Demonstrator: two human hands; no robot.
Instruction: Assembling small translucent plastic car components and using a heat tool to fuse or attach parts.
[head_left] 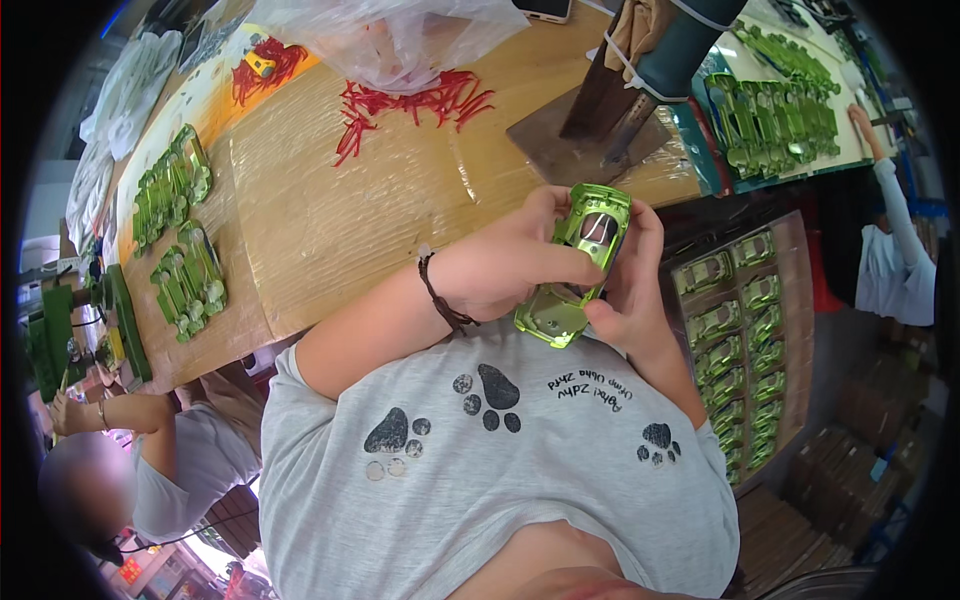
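Green car shell [598,228] mid-frame, slightly right, btwn L hand [508,262] & R hand [637,290]; both hands' fingers clamped on it. Prob. light, stiff, slick (glossy finish, may scratch); best hold: side edges.

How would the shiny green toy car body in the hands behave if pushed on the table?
The toy car body likely feels stiff: it shows no bend between the left hand and right hand. Its glossy surface may make it slippery. Being long and broad, it would probably slide rather than tip.
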